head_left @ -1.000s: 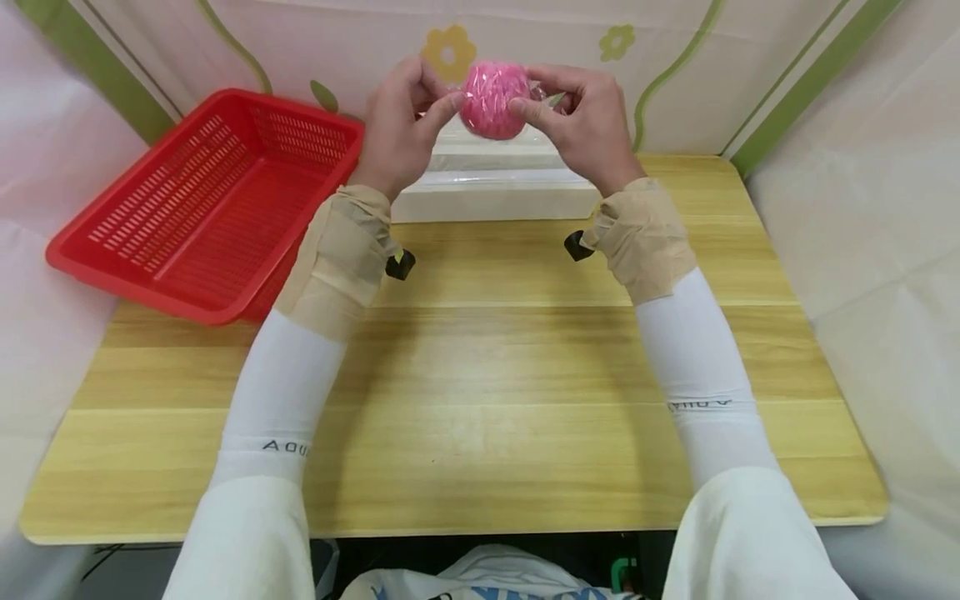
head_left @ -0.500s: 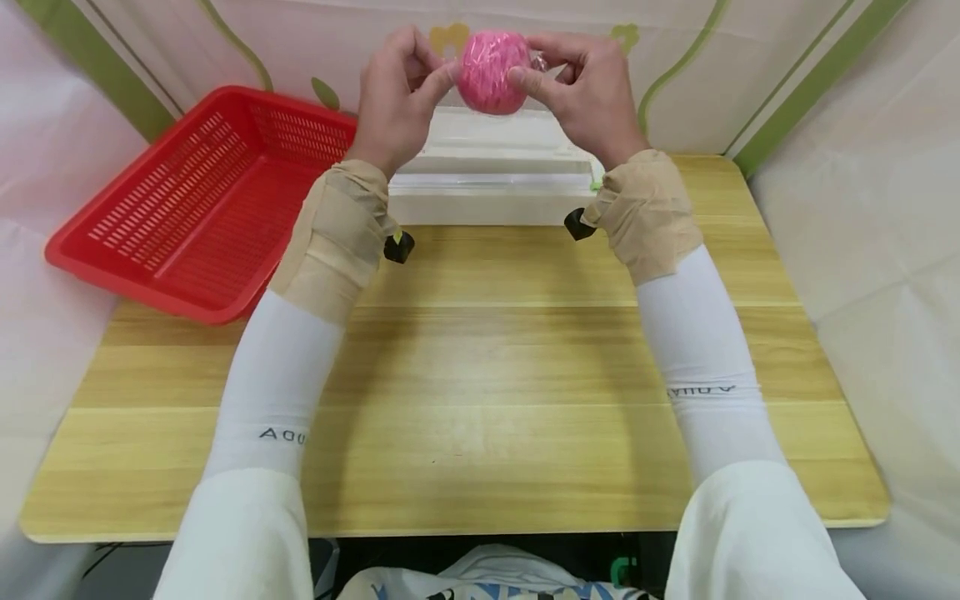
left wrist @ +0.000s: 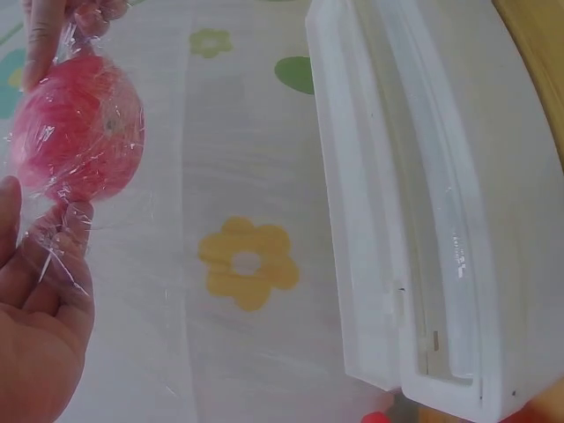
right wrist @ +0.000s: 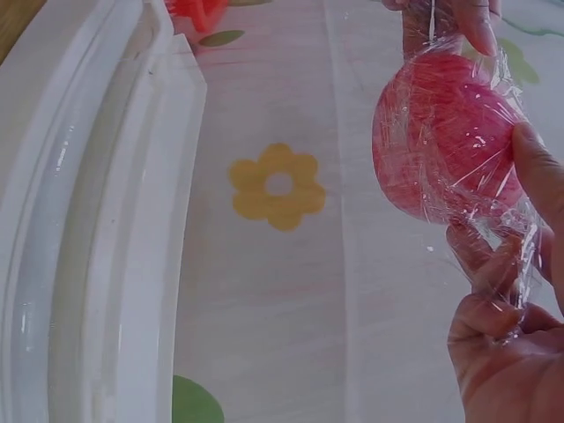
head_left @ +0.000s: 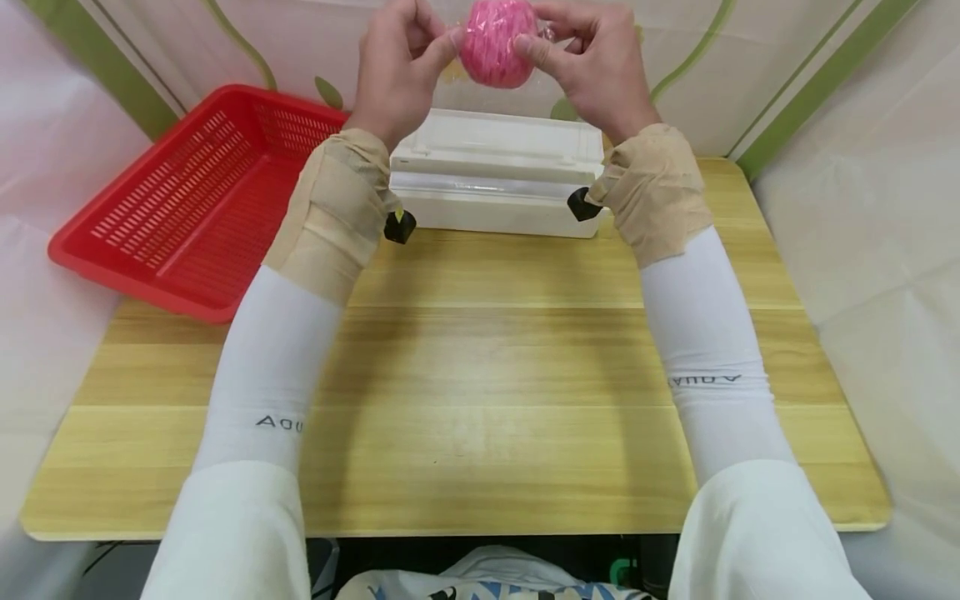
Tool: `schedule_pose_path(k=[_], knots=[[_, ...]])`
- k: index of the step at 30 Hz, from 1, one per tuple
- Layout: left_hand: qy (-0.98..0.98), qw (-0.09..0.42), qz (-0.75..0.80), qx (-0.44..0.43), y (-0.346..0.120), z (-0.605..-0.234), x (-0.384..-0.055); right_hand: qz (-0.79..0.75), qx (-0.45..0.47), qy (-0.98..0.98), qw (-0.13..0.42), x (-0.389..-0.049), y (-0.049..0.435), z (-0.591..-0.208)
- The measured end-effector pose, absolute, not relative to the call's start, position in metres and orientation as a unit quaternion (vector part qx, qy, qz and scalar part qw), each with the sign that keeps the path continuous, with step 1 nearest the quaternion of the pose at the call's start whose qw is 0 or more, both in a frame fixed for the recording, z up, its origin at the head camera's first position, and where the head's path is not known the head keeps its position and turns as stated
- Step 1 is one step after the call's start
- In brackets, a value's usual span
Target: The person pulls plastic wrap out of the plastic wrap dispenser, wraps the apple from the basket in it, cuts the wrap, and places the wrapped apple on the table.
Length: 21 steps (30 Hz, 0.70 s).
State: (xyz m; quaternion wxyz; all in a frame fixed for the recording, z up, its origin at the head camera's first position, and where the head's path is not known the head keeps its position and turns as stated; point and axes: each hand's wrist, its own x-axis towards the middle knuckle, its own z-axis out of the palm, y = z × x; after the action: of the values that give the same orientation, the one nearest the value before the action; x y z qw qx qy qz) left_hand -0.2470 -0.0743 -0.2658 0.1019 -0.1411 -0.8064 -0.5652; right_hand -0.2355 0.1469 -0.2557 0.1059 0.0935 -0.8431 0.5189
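A round pinkish-red ball (head_left: 495,50) wrapped in clear cling film (right wrist: 520,273) hangs between both hands, above the far part of the table. My left hand (head_left: 397,75) pinches the gathered film at its left side. On the other side my right hand (head_left: 600,71) grips the twisted film, its thumb lying against the ball. In the left wrist view, the left hand (left wrist: 44,326) is below the ball and shiny film trails over its fingers. The right wrist view shows the right hand (right wrist: 520,352) with film bunched between its fingers.
A white cling film dispenser (head_left: 495,204) lies behind the hands at the table's back, a strip of film along its slot. To the left stands a red perforated plastic basket (head_left: 202,287). A flower-patterned white curtain (head_left: 750,50) backs the wooden table (head_left: 480,375).
Both hands have moved up and away with the wrapped ball, uncovering more of the white dispenser. The dispenser's near edge also sits slightly lower in view. The grip looks much the same.
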Motion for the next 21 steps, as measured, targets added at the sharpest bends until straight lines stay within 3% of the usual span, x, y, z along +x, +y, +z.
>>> schedule_pose_path(k=[21], knots=[[-0.821,0.06,-0.56,-0.089,-0.069,-0.236,-0.244,0.517,0.058,-0.849,0.089,-0.237,0.144,-0.231]])
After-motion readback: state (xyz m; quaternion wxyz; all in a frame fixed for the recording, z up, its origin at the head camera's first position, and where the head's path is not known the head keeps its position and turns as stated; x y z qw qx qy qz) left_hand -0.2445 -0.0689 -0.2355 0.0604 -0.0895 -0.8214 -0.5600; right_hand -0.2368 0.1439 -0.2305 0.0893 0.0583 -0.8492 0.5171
